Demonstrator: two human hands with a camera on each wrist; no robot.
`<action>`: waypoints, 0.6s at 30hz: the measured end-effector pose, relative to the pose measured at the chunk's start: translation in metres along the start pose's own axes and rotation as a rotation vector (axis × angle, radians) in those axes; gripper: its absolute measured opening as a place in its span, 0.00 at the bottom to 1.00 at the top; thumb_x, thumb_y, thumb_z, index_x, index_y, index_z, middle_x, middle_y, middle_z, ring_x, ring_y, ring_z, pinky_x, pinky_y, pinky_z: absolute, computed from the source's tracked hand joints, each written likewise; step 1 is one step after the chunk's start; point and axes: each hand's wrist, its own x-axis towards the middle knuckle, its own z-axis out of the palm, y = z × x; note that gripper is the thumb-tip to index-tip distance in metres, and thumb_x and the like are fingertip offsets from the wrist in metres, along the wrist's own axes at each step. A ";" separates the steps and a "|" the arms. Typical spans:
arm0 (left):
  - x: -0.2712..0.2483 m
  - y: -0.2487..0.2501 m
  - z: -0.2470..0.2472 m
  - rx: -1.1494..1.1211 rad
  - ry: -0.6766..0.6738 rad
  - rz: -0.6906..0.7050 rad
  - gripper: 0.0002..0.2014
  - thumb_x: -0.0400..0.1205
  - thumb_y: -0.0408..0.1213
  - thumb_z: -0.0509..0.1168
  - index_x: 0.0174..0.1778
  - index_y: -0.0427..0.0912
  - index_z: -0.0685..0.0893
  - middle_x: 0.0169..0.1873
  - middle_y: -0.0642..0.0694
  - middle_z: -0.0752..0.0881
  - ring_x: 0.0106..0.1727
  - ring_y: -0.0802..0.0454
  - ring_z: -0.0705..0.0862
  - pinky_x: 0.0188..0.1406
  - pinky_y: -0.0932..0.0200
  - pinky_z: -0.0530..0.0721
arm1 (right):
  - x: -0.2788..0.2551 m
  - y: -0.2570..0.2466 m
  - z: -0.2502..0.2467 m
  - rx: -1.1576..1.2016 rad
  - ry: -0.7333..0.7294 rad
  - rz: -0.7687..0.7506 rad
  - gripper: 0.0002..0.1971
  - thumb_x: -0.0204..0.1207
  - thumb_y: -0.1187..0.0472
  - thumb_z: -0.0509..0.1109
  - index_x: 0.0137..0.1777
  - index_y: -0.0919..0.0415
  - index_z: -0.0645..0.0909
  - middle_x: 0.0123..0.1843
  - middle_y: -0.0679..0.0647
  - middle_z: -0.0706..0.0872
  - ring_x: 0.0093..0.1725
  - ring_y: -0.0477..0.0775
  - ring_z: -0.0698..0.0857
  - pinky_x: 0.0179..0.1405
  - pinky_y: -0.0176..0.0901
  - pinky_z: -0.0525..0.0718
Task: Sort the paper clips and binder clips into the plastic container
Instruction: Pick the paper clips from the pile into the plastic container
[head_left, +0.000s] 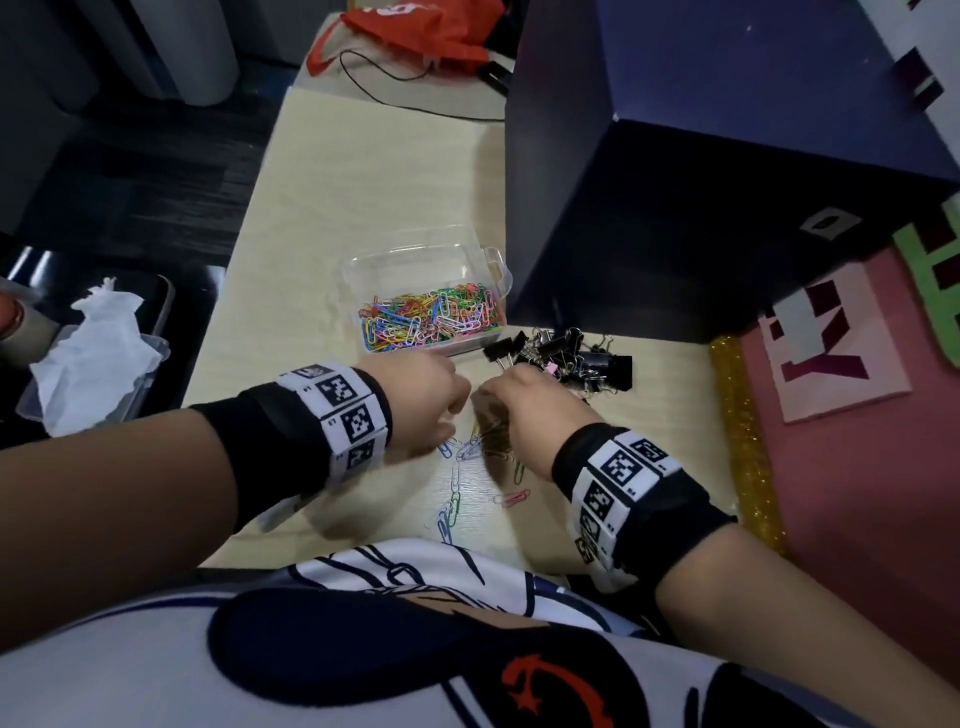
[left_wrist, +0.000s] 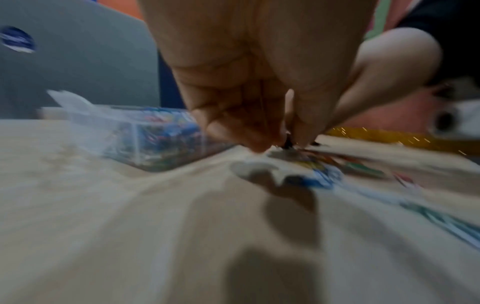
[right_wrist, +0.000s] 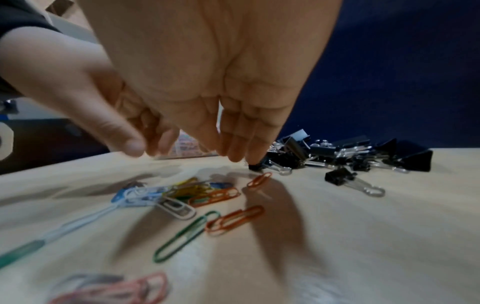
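A clear plastic container (head_left: 496, 265) holding several coloured paper clips (head_left: 431, 317) stands mid-table. To its right lies a pile of black binder clips (head_left: 576, 358). Loose paper clips (head_left: 457, 467) are scattered near the table's front edge. My left hand (head_left: 449, 410) hovers low over the loose clips with fingers bent; nothing shows between them, and the left wrist view is blurred. My right hand (right_wrist: 228, 154) points straight down, and its fingertips (right_wrist: 255, 158) touch a small black binder clip (right_wrist: 254, 166) at the near edge of the binder clip pile (right_wrist: 350, 154).
A tall dark blue box (head_left: 727, 197) stands right behind the container and the pile. A pink board (head_left: 857, 467) with a gold glitter strip (head_left: 743, 441) borders the table on the right. White tissue in a tray (head_left: 98, 353) sits off the left edge. An orange bag (head_left: 415, 26) lies far back.
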 end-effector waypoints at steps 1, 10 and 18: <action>0.000 0.003 0.005 0.017 -0.064 0.006 0.18 0.76 0.55 0.64 0.58 0.51 0.77 0.53 0.50 0.79 0.54 0.47 0.81 0.48 0.51 0.83 | -0.003 0.000 0.000 -0.032 -0.048 -0.007 0.34 0.69 0.77 0.61 0.73 0.49 0.70 0.69 0.52 0.71 0.70 0.58 0.70 0.66 0.54 0.76; -0.009 0.031 0.026 0.223 -0.113 0.044 0.49 0.58 0.75 0.69 0.63 0.42 0.66 0.56 0.44 0.71 0.55 0.44 0.73 0.48 0.49 0.80 | -0.026 0.009 0.009 -0.147 -0.176 0.085 0.38 0.65 0.58 0.78 0.74 0.48 0.64 0.70 0.55 0.65 0.69 0.60 0.71 0.65 0.57 0.79; 0.003 0.025 0.017 0.085 -0.143 -0.026 0.30 0.73 0.58 0.71 0.62 0.42 0.71 0.55 0.44 0.77 0.56 0.43 0.80 0.48 0.49 0.83 | -0.022 0.004 0.021 0.025 -0.071 0.073 0.28 0.71 0.63 0.72 0.71 0.54 0.70 0.65 0.56 0.71 0.63 0.60 0.79 0.63 0.50 0.79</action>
